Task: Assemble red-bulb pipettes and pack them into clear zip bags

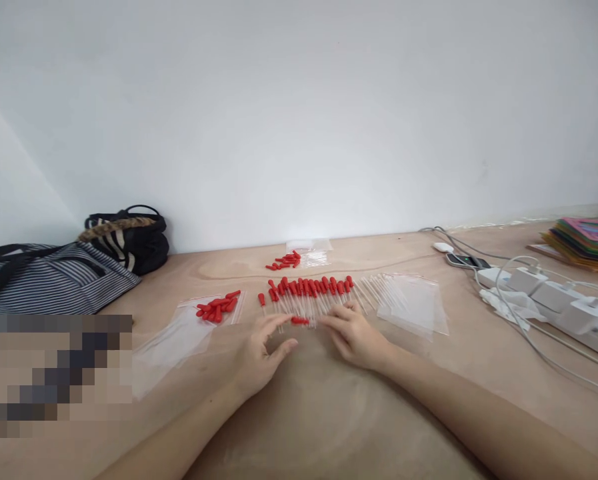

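Note:
Several droppers with red rubber bulbs (306, 287) and thin clear tubes lie side by side in a row in front of me. A loose red rubber bulb (299, 321) lies across the lower ends of the tubes, between my hands. My left hand (261, 352) is open at the row's near left side, thumb apart from the fingers. On the other side, my right hand (359, 339) has its fingers loosely bent and apart over the lower tube ends, with nothing visible in them. Bare clear tubes (381, 293) fan out to its right, partly on a plastic bag (421, 303).
Red bulbs (217, 308) lie on a plastic bag (176, 343) at left. Further red bulbs (285, 261) and small clear tubes (315, 257) sit near the wall. Bags (59, 273) stand far left; a power strip with chargers (553, 297), phone (467, 261) and coloured sheets (583, 243) are right.

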{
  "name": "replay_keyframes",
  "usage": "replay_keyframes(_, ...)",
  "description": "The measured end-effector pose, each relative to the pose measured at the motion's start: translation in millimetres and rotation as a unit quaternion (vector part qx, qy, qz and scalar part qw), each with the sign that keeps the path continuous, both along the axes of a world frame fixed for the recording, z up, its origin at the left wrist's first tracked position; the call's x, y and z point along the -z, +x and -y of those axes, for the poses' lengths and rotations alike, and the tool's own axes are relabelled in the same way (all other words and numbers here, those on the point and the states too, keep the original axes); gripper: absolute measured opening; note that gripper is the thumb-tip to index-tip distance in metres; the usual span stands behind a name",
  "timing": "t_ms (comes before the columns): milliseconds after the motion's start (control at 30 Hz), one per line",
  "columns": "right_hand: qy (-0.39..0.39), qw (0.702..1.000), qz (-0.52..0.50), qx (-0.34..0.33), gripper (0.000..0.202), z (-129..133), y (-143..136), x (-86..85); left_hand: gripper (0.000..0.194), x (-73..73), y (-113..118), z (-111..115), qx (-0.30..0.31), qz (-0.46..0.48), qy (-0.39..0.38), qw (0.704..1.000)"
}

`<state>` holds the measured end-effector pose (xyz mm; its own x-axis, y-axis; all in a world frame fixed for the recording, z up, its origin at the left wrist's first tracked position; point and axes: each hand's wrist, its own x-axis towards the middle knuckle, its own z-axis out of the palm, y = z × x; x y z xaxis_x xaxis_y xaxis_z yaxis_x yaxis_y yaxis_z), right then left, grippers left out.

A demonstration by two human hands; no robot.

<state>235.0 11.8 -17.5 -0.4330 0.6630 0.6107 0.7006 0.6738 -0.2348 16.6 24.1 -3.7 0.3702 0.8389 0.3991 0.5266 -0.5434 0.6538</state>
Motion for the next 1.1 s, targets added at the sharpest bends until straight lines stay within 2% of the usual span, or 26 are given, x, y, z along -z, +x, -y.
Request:
replay_keyframes(67, -0.013, 0.992, -0.047, 0.115, 0.034, -9.0, 9.1, 0.0, 0.027, -6.2, -10.8, -9.3, -0.067, -0.048, 0.095, 0.992)
replay_keyframes(133, -0.038, 0.968, -0.082, 0.233, 0.032, -19.4, 19.5, 0.0, 0.019, -9.8, -24.5, -21.0, -0.138, -0.098, 0.162, 0.972)
replay_keyframes(200, -0.064, 0.944, -0.091, 0.312, 0.029, -28.8, 28.4, 0.1, 0.017, -11.1, -38.4, -32.4, -0.199, -0.144, 0.188, 0.951)
replay_keyframes(267, -0.089, 0.928, -0.086, 0.351, 0.025, -35.6, 33.3, 0.8, 0.017, -11.3, -49.8, -41.3, -0.25, -0.179, 0.177, 0.935)
replay_keyframes(400, -0.132, 0.921, -0.06, 0.362, 0.023, -40.8, 31.3, 5.0, 0.016, -10.8, -61.7, -50.2, -0.314, -0.208, 0.143, 0.915)
replay_keyframes(533, -0.169, 0.917, -0.036, 0.36, 0.022, -40.2, 26.4, 8.4, 0.017, -10.1, -64.2, -53.0, -0.332, -0.229, 0.127, 0.906)
replay_keyframes(667, -0.177, 0.914, -0.039, 0.363, 0.023, -39.2, 31.4, 4.3, 0.017, -12.1, -64.6, -52.9, -0.347, -0.245, 0.114, 0.898)
replay_keyframes(900, -0.215, 0.876, 0.002, 0.432, 0.024, -42.2, 55.1, -4.6, 0.02, -20.1, -71.1, -54.0, -0.383, -0.24, 0.059, 0.89)
replay_keyframes(1100, -0.273, 0.848, 0.077, 0.448, 0.028, -45.6, 55.6, -7.5, 0.03, -21.3, -76.8, -58.3, -0.401, -0.235, 0.032, 0.885)
